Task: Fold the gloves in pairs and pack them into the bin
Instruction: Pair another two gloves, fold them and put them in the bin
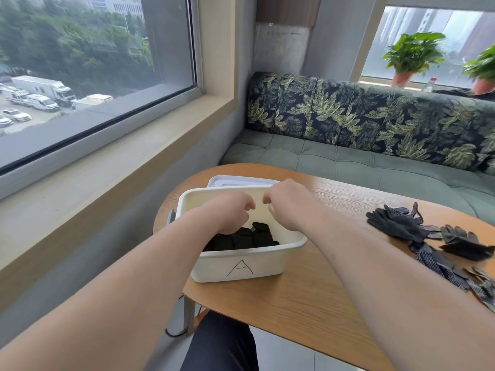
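The white bin [214, 266], marked with a letter A on its near wall, stands on a wooden table [294, 301]. Both hands hover over the bin's open top. The left hand [231, 212] and the right hand [288, 203] are close together but apart, the fingers of each curled inward with nothing visible in them. At the bottom of the bin lie folded black gloves [246, 238], packed side by side. Well to the right of the bin, loose gloves [401, 223] sprawl in an unfolded heap on the table. Just behind the bin lies 1 pale lid [230, 181].
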Demonstrator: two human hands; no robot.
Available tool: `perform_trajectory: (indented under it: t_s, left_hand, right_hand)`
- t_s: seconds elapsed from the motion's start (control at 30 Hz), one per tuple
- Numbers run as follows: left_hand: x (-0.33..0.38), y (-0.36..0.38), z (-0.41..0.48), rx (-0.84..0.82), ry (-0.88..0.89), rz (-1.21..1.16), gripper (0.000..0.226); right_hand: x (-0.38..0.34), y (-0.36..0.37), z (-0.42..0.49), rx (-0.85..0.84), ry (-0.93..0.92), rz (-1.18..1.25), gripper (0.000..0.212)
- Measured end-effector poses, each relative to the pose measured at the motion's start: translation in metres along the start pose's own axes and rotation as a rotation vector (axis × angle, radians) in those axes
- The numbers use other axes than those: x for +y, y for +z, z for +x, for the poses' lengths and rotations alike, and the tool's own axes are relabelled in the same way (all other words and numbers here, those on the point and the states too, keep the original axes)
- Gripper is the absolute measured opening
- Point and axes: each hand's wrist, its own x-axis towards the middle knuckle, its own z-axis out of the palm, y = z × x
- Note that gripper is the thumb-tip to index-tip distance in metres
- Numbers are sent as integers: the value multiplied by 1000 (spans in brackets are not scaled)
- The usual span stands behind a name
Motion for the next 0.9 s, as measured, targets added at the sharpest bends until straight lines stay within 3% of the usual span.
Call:
perform_trajectory:
  t_s: [0.17,0.3,0.47,0.63,0.9]
  left_hand:
    - [35,2,-1,64,88,28,51]
    - [70,10,2,117,220,78,50]
    - [115,38,11,191,403,121,49]
    - [164,70,12,166,539,208,51]
    - [205,138,23,41,581,245,50]
  right_hand:
    - [26,-17,-24,94,55,-29,45]
    - [51,-18,-47,61,128,-65,42]
    - [93,-1,-85,7,251,-62,57]
    - [133,28,-123,-72,373,-54,56]
    - [174,75,-180,-162,500,-47,58]
